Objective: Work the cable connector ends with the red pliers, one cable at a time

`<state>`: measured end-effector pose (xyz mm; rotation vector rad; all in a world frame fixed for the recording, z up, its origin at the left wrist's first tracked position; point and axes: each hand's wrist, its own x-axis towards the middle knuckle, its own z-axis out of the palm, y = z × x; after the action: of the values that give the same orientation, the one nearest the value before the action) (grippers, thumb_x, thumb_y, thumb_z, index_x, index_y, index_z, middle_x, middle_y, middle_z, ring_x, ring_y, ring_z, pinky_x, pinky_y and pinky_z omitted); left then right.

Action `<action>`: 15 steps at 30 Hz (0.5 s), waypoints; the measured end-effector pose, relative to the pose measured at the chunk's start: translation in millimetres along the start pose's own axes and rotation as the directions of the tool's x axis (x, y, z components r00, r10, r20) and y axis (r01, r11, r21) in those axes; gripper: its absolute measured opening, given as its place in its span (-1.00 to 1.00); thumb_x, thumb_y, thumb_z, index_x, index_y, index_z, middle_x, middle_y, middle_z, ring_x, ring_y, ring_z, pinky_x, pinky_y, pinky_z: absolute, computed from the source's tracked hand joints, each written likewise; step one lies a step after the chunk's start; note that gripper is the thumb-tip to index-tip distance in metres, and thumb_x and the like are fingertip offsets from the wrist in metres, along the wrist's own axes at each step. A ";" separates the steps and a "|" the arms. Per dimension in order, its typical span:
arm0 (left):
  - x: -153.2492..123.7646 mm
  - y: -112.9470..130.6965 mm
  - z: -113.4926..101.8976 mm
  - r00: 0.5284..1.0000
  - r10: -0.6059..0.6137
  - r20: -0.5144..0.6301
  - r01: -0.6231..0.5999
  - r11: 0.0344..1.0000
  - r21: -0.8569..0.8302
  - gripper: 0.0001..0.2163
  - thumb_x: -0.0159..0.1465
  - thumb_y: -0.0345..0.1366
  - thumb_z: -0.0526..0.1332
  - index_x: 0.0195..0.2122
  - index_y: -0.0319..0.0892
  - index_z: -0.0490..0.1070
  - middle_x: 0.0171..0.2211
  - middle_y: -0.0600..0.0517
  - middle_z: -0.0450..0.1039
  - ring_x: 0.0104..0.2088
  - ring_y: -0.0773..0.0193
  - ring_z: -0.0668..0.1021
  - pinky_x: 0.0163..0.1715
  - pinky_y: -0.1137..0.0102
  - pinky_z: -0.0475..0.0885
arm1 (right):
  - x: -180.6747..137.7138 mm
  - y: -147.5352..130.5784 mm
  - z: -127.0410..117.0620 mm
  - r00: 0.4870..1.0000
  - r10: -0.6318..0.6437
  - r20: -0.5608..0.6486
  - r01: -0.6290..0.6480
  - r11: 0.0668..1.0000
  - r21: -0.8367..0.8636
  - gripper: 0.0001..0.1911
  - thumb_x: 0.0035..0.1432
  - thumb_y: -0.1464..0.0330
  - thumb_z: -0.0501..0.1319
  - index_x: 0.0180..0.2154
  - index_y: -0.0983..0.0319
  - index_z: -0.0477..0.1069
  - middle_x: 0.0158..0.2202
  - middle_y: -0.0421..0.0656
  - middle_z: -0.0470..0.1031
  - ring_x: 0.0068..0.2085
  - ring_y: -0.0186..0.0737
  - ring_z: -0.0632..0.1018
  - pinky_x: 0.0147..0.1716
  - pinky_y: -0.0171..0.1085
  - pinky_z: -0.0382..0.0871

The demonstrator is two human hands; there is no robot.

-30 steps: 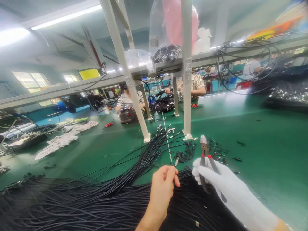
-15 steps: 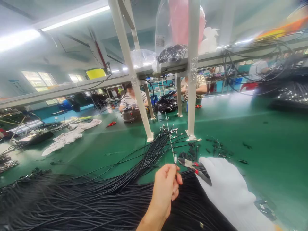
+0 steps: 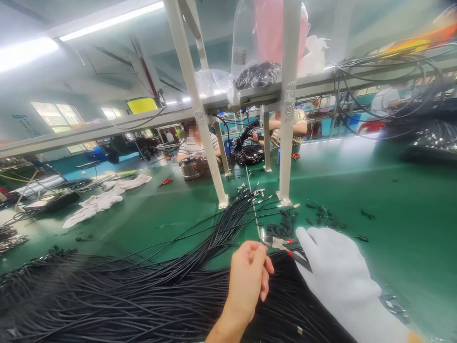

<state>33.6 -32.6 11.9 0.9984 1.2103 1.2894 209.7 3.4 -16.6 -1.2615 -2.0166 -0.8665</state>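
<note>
My bare left hand (image 3: 249, 277) is closed in a pinch on a thin black cable (image 3: 255, 216) that runs away from me across the green table (image 3: 374, 190). My right hand (image 3: 337, 274), in a white glove, is closed on red-handled cutting pliers (image 3: 282, 246). The pliers lie nearly level, their jaws pointing left at the cable just above my left fingertips. A wide heap of black cables (image 3: 124, 295) spreads under both hands. Short black cut-off pieces (image 3: 285, 226) lie just beyond the pliers.
White rack legs (image 3: 285, 143) stand on the table right behind the cable ends, with a shelf of bagged cable coils above. White cloths (image 3: 103, 200) lie at the left. Two people sit working across the table, one with a coil of black cable (image 3: 250, 153).
The pliers swung down from upright to nearly level, with their jaws brought to the cable at my left fingertips. My left hand kept its pinch and the view drifted slightly.
</note>
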 end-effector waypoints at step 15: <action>-0.8 -4.9 2.9 0.990 0.067 -0.121 -0.042 0.978 0.204 -0.66 0.26 0.01 0.14 -0.48 -0.15 0.26 -0.68 0.18 0.30 -0.84 0.52 0.16 -0.89 0.59 0.01 | 1.1 -3.9 -0.9 0.995 -0.039 -0.093 0.037 0.999 -0.024 -0.61 0.23 0.22 0.10 -0.03 0.34 0.41 -0.27 0.03 0.48 -0.24 0.05 0.43 -0.22 -0.03 0.28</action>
<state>37.2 -33.4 7.5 1.1144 1.4423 1.3083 205.9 2.0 -16.0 -1.1765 -1.9677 -0.9511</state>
